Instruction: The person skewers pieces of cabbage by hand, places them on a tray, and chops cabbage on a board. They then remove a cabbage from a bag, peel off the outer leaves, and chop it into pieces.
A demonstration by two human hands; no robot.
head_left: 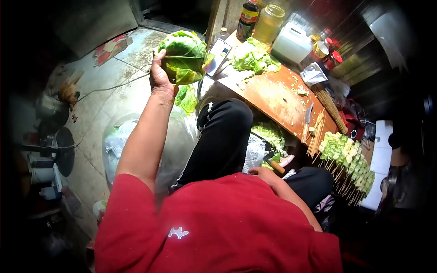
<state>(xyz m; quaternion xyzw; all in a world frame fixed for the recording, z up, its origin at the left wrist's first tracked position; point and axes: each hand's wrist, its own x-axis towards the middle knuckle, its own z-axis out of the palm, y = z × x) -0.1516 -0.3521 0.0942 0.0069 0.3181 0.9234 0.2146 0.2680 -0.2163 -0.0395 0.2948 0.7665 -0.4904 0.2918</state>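
Observation:
My left hand (162, 75) is raised and closed around the side of a green cabbage (184, 52) with loose outer leaves. Below it, a loose cabbage leaf (185, 99) lies near my knee. My right hand (264, 174) rests low at my lap, close to a brown wooden handle (276, 166); its fingers are mostly hidden, and no grip on the handle can be made out. Cut cabbage (269, 135) and a white mesh bag (255, 152) are beside my leg, under the board's edge.
On the orange board (273, 95) are torn cabbage leaves (255, 57), a knife (307, 122) and bare skewers (317, 135). Skewered cabbage (346, 157) is piled at right. A jar (269, 23), a white jug (292, 43) and a phone (218, 57) stand behind. A plastic bag (177, 145) lies left.

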